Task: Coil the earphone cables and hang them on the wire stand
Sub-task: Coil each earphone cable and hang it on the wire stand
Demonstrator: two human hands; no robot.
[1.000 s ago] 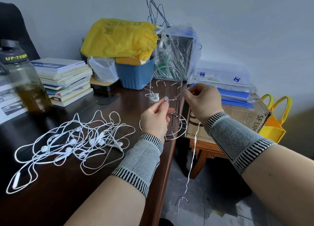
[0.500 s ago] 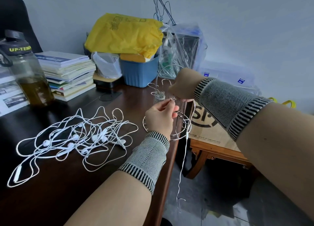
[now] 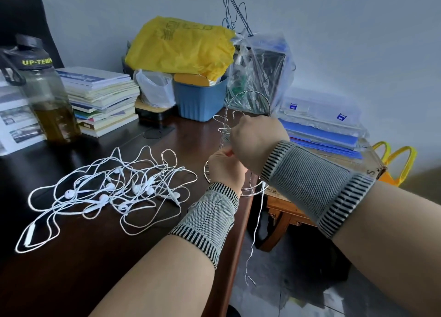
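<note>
A chrome wire stand [image 3: 249,94] with hooks sits at the right edge of the dark desk. My left hand [image 3: 224,167] is in front of it, fingers pinched on a white earphone cable [image 3: 256,230] whose free end hangs over the desk edge toward the floor. My right hand [image 3: 256,140] crosses above the left one, fingers curled at the stand's hooks; what they pinch is hidden behind the hand. A tangled pile of white earphones [image 3: 112,192] lies on the desk to the left.
A dark bottle [image 3: 47,102] and stacked books [image 3: 100,97] stand at the back left. A blue bin [image 3: 200,99] under a yellow bag [image 3: 181,44], plastic bags and folders [image 3: 319,125] crowd the back. A cardboard box and wooden stool sit right of the desk [image 3: 71,257].
My right hand swung left from beside the stand across its front and now overlaps my left hand. The hanging cable shifted left with it. My left hand stayed by the stand.
</note>
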